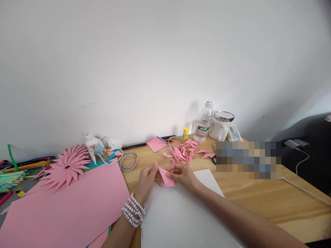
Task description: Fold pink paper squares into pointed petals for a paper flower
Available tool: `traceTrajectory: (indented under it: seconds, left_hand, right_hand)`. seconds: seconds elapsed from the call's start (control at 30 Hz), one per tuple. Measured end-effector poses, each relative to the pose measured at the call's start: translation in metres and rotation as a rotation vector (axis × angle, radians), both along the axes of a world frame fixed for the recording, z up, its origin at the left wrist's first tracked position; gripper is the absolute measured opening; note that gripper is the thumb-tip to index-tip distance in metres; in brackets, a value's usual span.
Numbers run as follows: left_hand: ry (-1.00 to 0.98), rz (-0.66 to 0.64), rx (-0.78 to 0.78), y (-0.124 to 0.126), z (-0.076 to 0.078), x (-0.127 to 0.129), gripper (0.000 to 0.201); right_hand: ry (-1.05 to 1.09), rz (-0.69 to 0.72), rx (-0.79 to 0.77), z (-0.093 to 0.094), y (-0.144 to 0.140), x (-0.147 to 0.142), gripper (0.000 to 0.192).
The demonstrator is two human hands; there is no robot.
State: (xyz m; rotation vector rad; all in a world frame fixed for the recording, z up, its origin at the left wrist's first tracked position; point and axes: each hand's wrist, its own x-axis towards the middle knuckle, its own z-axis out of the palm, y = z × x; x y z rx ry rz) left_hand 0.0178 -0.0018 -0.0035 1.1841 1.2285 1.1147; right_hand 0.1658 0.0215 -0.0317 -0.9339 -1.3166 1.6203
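Note:
A small folded piece of pink paper (168,179) is held up between my two hands, above a large white sheet (186,213). My left hand (149,176) pinches its upper left tip; pearl-like strands circle that wrist. My right hand (182,175) grips the paper's right side with thumb and fingers. Just beyond my hands lies a loose heap of folded pink paper pieces (182,153). A square stack of pink paper (157,144) rests behind, near the wall.
Large pink sheets (77,210) and a pink paper pinwheel shape (66,167) lie left, near a white glue bottle (95,144). A coiled cable (128,162), glue stick (186,134), water bottle (203,124) and white mug (219,127) stand along the back. Scissors (214,155) lie right, partly blurred out.

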Motion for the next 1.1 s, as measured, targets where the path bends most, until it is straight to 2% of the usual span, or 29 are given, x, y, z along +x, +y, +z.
traceTrajectory:
  seconds: [0.13,0.4,0.53,0.8,0.93,1.1]
  left_hand:
    - [0.101,0.009,0.029,-0.0002,-0.0004,-0.0011,0.029]
    - [0.032,0.044,-0.004,-0.0011,-0.0015,0.0001,0.029]
    - [0.056,0.045,0.026,-0.0012,-0.0024,-0.0003,0.029]
    - [0.092,0.034,0.077,-0.0015,-0.0012,-0.0021,0.03]
    - [0.118,0.077,0.079,-0.0016,-0.002,-0.0011,0.03]
    - [-0.056,0.086,-0.012,0.001,-0.0087,-0.0012,0.031]
  right_hand:
    - [0.001,0.004,0.005,-0.0012,0.0002,-0.0006,0.038]
    - [0.06,0.075,0.013,0.0006,-0.001,0.0008,0.037]
    - [0.081,0.107,0.007,-0.0003,0.0001,0.0008,0.038]
    - [0.059,0.079,-0.032,0.0002,0.0001,0.0005,0.038]
    - [0.046,0.116,-0.025,0.0011,-0.0006,0.0005,0.041]
    - [0.049,0.085,-0.008,-0.0027,-0.0013,-0.0008,0.042]
